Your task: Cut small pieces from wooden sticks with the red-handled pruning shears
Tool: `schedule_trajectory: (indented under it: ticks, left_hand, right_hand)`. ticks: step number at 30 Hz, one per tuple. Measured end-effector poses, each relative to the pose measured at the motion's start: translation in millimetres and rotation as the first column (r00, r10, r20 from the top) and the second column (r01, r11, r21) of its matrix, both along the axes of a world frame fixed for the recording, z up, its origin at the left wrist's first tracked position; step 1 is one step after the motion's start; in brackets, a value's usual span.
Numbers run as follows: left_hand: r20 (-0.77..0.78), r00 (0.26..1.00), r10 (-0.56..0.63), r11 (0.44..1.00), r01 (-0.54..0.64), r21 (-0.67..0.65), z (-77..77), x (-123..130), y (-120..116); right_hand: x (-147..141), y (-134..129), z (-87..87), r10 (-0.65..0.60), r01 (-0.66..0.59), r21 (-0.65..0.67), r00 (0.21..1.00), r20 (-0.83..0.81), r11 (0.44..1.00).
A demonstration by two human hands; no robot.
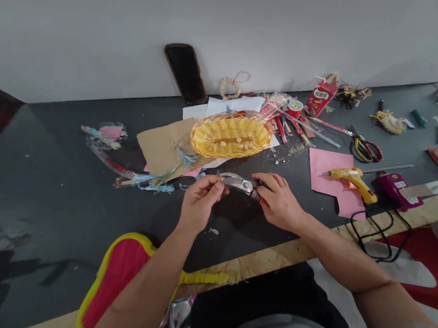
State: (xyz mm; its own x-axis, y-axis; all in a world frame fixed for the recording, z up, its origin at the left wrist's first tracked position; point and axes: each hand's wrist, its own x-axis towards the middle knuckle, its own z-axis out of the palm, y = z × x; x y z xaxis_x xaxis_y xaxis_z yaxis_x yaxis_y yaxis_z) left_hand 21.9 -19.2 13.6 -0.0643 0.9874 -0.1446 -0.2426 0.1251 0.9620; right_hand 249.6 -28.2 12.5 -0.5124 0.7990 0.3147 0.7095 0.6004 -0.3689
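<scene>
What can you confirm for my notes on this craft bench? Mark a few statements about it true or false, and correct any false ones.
Both hands hold the metal shears: the left hand and the right hand are both on them. True.

The glue gun lies inside the yellow woven basket. False: it lies on pink paper, right of the hands.

The yellow woven basket holds a few small pale pieces. True.

The scissors lie left of the yellow woven basket. False: they lie to its right.
</scene>
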Motion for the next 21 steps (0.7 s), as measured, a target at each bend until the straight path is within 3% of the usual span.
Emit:
schedule_trajectory:
  ticks: [21]
  left_hand:
    - [-0.078,0.995,-0.058,0.998,0.061,0.030,1.1,1.2,-0.1]
  right_hand:
    - [-0.1,-0.8,2.0,0.001,-0.001,0.000,0.999,0.034,1.000]
